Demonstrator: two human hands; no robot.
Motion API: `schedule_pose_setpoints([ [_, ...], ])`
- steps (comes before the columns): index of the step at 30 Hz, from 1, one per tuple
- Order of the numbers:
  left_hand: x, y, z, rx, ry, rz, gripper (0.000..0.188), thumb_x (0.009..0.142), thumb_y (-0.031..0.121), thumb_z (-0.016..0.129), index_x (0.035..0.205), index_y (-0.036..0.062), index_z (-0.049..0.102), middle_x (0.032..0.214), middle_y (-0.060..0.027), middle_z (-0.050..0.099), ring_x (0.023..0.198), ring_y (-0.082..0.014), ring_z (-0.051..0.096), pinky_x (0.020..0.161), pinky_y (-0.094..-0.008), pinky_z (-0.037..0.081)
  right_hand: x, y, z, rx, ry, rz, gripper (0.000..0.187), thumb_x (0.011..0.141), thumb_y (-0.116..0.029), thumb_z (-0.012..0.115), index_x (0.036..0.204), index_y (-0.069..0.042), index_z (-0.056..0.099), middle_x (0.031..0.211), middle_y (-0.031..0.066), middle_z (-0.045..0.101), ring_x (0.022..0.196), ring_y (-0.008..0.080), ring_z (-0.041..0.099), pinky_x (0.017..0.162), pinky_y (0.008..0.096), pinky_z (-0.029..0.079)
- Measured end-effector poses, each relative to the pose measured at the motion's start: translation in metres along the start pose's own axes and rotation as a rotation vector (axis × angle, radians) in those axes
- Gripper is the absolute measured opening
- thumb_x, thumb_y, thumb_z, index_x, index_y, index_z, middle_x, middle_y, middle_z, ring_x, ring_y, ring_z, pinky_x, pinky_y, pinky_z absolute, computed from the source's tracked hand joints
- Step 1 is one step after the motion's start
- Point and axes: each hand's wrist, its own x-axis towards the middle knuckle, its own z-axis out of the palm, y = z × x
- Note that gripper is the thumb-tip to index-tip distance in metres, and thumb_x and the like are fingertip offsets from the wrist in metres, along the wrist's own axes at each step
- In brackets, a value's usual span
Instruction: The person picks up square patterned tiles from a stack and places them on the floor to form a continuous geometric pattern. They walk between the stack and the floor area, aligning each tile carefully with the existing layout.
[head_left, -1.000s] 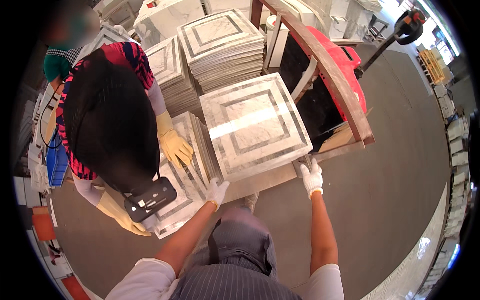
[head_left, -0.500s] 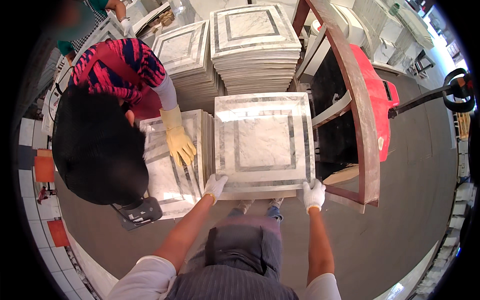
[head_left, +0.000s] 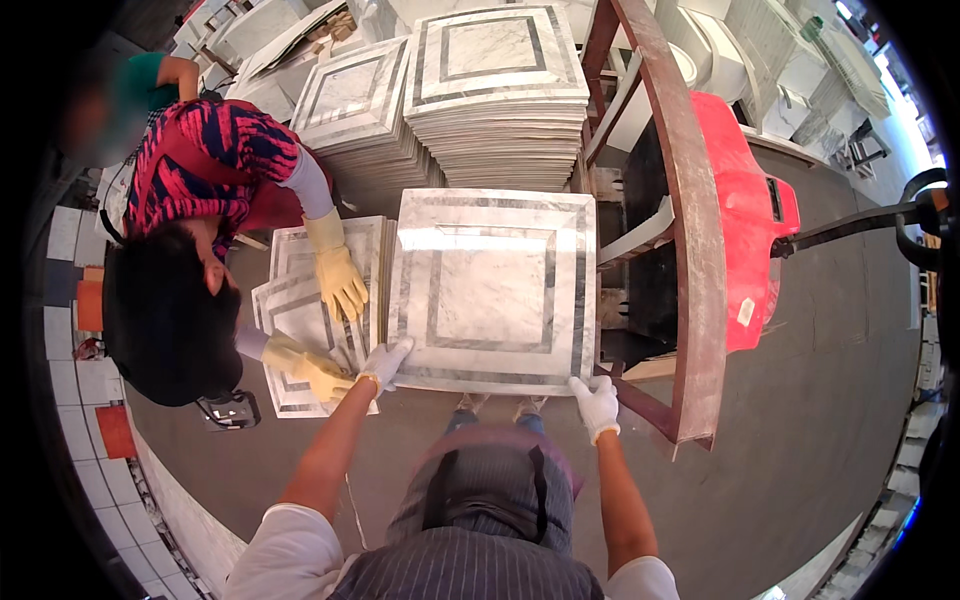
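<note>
Grey concrete floor [head_left: 800,480] spreads around a tile yard. Nearest, the person's left hand [head_left: 383,362] grips the near left corner of a square marble tile [head_left: 495,285], and the right hand [head_left: 598,405] clamps the near right corner, so the slab stays level and balanced between them. Just beside it on the left, a co-worker's yellow gloves [head_left: 338,280] rest on a low pile of matching tiles [head_left: 300,310]. Farther off stand taller tile stacks [head_left: 495,90]. A wooden frame [head_left: 690,250] and red pallet truck [head_left: 760,220] crowd the right edge; open floor lies behind.
</note>
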Motion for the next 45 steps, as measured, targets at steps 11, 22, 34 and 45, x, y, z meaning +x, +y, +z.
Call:
schedule_pose_setpoints([
  [11, -0.045, -0.008, -0.001, -0.451, -0.054, 0.258, 0.057, 0.090, 0.040, 0.064, 0.132, 0.0020, 0.055, 0.125, -0.0064, 0.060, 0.114, -0.0130, 0.054, 0.101, -0.0270, 0.039, 0.020, -0.033, -0.057, 0.844, -0.453, -0.079, 0.039, 0.089, -0.017, 0.065, 0.121, 0.004, 0.056, 0.109, 0.0045, 0.064, 0.099, 0.0117, 0.058, 0.091, 0.0273, 0.044],
  [22, -0.214, 0.048, -0.057, -0.302, -0.283, -0.060, 0.037, 0.091, 0.043, 0.058, 0.108, 0.0107, 0.065, 0.065, 0.0055, 0.060, 0.041, -0.0044, 0.040, 0.036, -0.0219, 0.024, -0.076, -0.071, -0.165, 0.968, -0.568, 0.266, 0.036, 0.090, -0.021, 0.057, 0.117, 0.003, 0.054, 0.089, 0.0068, 0.063, 0.059, 0.0142, 0.058, 0.044, 0.0257, 0.041],
  [34, -0.209, 0.090, -0.055, 0.269, 0.911, 0.864, 0.047, 0.090, 0.040, 0.058, 0.122, 0.0060, 0.058, 0.092, -0.0125, 0.065, 0.080, -0.0274, 0.063, 0.073, -0.0397, 0.052, -0.044, -0.173, -0.221, 1.232, -0.614, -0.135, 0.050, 0.090, -0.024, 0.063, 0.132, -0.003, 0.045, 0.103, 0.0140, 0.062, 0.068, 0.0180, 0.063, 0.054, 0.0277, 0.057],
  [45, -0.224, 0.172, 0.004, 0.875, 0.674, 1.308, 0.068, 0.087, 0.060, 0.050, 0.136, 0.0134, 0.047, 0.110, -0.0154, 0.062, 0.106, -0.0315, 0.057, 0.099, -0.0468, 0.037, -0.017, -0.163, -0.182, 1.092, -0.402, -0.300, 0.063, 0.095, -0.046, 0.053, 0.144, -0.013, 0.033, 0.095, 0.0142, 0.061, 0.069, 0.0162, 0.061, 0.058, 0.0281, 0.054],
])
